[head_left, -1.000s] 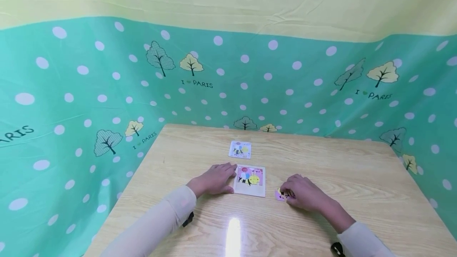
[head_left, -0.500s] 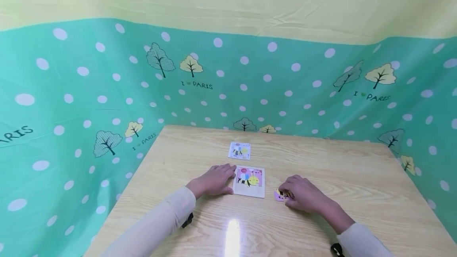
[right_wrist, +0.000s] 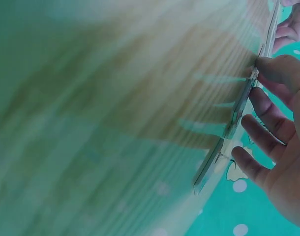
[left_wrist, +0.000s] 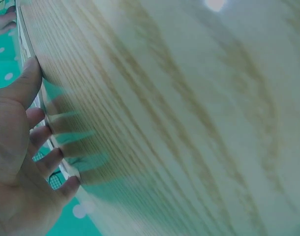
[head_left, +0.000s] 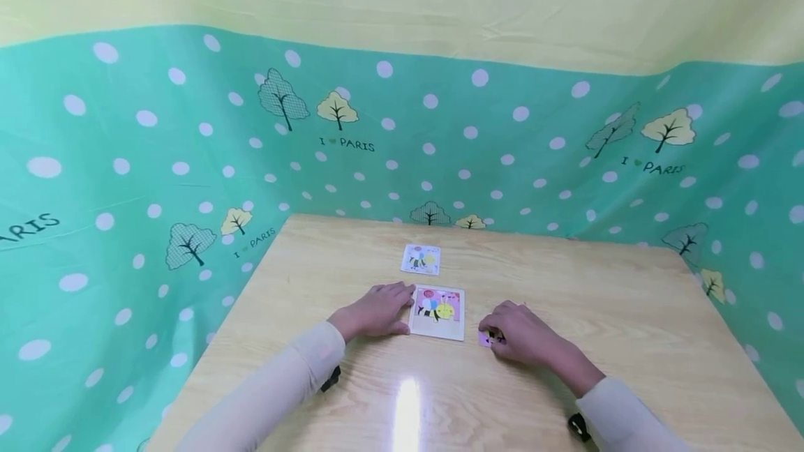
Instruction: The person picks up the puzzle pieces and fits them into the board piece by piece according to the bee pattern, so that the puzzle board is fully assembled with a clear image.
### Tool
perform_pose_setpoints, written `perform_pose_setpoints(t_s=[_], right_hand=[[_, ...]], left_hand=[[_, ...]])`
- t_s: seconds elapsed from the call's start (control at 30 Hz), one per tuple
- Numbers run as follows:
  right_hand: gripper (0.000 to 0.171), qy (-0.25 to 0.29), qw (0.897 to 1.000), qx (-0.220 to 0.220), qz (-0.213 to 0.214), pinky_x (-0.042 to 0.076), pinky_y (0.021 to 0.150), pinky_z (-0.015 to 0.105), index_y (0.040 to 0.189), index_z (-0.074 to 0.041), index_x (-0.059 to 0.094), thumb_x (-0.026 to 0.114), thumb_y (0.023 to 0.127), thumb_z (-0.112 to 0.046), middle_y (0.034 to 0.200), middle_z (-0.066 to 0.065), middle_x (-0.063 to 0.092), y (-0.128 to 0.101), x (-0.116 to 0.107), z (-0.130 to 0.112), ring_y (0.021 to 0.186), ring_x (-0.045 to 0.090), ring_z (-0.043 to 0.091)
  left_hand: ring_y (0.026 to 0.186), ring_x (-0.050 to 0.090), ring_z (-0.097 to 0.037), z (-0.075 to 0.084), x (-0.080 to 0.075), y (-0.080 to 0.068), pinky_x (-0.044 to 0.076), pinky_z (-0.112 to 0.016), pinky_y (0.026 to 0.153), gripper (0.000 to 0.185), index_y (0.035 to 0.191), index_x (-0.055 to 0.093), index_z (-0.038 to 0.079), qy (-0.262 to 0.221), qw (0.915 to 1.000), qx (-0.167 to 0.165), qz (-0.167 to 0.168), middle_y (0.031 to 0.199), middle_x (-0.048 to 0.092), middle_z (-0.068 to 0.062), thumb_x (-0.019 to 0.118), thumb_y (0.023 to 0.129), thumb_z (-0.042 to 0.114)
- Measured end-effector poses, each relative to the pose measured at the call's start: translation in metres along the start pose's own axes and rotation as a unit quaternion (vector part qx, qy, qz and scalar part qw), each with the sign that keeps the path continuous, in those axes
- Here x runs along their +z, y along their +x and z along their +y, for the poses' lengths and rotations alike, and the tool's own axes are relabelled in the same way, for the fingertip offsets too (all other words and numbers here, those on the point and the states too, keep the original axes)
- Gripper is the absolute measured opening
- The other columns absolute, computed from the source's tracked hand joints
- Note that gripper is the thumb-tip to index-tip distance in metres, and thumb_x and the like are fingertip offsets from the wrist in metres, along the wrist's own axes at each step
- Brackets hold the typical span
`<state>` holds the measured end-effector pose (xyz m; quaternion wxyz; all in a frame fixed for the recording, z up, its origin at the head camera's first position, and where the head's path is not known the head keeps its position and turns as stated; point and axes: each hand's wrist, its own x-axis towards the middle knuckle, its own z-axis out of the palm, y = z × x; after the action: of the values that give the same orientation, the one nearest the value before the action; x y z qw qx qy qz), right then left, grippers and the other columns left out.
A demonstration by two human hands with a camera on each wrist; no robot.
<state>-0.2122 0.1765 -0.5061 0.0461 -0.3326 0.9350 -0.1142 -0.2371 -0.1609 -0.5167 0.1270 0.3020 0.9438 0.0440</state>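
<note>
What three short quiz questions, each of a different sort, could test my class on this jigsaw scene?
1. True or false: the left hand rests against the left edge of the puzzle tray.
2. What do the fingers of the right hand hold? A) a pen B) a pink puzzle piece C) a cup
3. Fill in: a small picture card lies on the table, ____ the tray as the head camera sees it.

Key: 1 true; 2 B; 3 beyond.
</note>
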Motion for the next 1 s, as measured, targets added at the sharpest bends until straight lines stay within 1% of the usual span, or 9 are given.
perform_pose_setpoints(t_s=[0.17, 0.27, 0.4, 0.5, 0.67, 0.77, 0.87, 1.0], right_hand=[[0.029, -0.006, 1.0, -0.003, 0.005, 0.049, 0.081, 0.037, 0.11, -0.02, 0.077, 0.079, 0.081, -0.019, 0.091, -0.012, 0.066, 0.004, -0.002, 0.003, 0.095, 0.054, 0.012], [0.028, -0.001, 1.0, 0.002, 0.002, 0.048, 0.08, 0.034, 0.109, -0.02, 0.077, 0.078, 0.082, -0.02, 0.089, -0.013, 0.065, 0.005, -0.005, 0.0, 0.094, 0.053, 0.011], [0.029, 0.017, 1.0, 0.019, -0.004, 0.05, 0.086, 0.038, 0.111, -0.021, 0.078, 0.078, 0.082, -0.022, 0.093, -0.013, 0.068, 0.012, -0.008, -0.007, 0.098, 0.055, 0.012], [0.031, 0.029, 0.999, 0.022, -0.006, 0.051, 0.091, 0.038, 0.113, -0.022, 0.077, 0.078, 0.082, -0.023, 0.098, -0.012, 0.07, 0.019, -0.009, -0.013, 0.103, 0.057, 0.013], [0.031, 0.049, 0.999, -0.001, 0.0, 0.052, 0.093, 0.039, 0.114, -0.02, 0.078, 0.078, 0.083, -0.022, 0.101, -0.009, 0.073, 0.033, -0.012, -0.023, 0.105, 0.059, 0.016], [0.029, 0.057, 0.998, -0.008, 0.001, 0.052, 0.095, 0.041, 0.112, -0.021, 0.078, 0.079, 0.083, -0.022, 0.101, -0.009, 0.073, 0.04, -0.011, -0.027, 0.108, 0.059, 0.017], [0.027, 0.057, 0.998, -0.012, -0.005, 0.051, 0.098, 0.041, 0.111, -0.023, 0.078, 0.078, 0.084, -0.024, 0.103, -0.009, 0.074, 0.047, -0.008, -0.031, 0.11, 0.059, 0.017], [0.027, 0.056, 0.998, -0.019, -0.015, 0.051, 0.095, 0.041, 0.11, -0.024, 0.078, 0.078, 0.083, -0.025, 0.103, -0.008, 0.074, 0.057, -0.003, -0.038, 0.108, 0.059, 0.017]], left_hand=[[0.155, 0.028, -0.031, -0.001, 0.001, 0.004, 0.029, -0.056, 0.125, 0.07, 0.15, 0.048, 0.017, -0.003, 1.0, 0.002, 0.003, 0.168, 0.029, -0.008, 0.06, 0.095, 0.059], [0.156, 0.028, -0.032, 0.0, 0.001, 0.004, 0.028, -0.056, 0.125, 0.07, 0.151, 0.048, 0.017, -0.009, 1.0, 0.004, -0.001, 0.169, 0.028, -0.008, 0.06, 0.095, 0.058], [0.155, 0.028, -0.032, 0.001, -0.001, 0.002, 0.028, -0.057, 0.125, 0.07, 0.15, 0.048, 0.016, -0.016, 0.9998, 0.004, -0.005, 0.168, 0.028, -0.009, 0.061, 0.095, 0.057], [0.155, 0.028, -0.033, 0.0, -0.002, 0.001, 0.028, -0.057, 0.125, 0.069, 0.15, 0.048, 0.016, -0.021, 0.9997, 0.004, -0.007, 0.168, 0.028, -0.01, 0.061, 0.096, 0.056], [0.155, 0.028, -0.034, -0.004, -0.005, 0.001, 0.027, -0.058, 0.125, 0.07, 0.151, 0.047, 0.014, -0.025, 0.9996, 0.004, -0.008, 0.168, 0.029, -0.011, 0.061, 0.096, 0.056], [0.156, 0.026, -0.034, -0.004, -0.004, 0.003, 0.026, -0.058, 0.126, 0.07, 0.151, 0.047, 0.015, -0.028, 0.9996, 0.005, -0.009, 0.168, 0.028, -0.011, 0.06, 0.096, 0.057], [0.156, 0.025, -0.032, -0.005, -0.003, 0.005, 0.025, -0.056, 0.127, 0.072, 0.152, 0.045, 0.016, -0.02, 0.9997, 0.004, -0.012, 0.169, 0.026, -0.01, 0.059, 0.096, 0.059], [0.156, 0.026, -0.033, -0.004, -0.002, 0.004, 0.026, -0.057, 0.126, 0.073, 0.152, 0.045, 0.014, -0.019, 0.9997, 0.003, -0.015, 0.168, 0.028, -0.01, 0.06, 0.096, 0.058]])
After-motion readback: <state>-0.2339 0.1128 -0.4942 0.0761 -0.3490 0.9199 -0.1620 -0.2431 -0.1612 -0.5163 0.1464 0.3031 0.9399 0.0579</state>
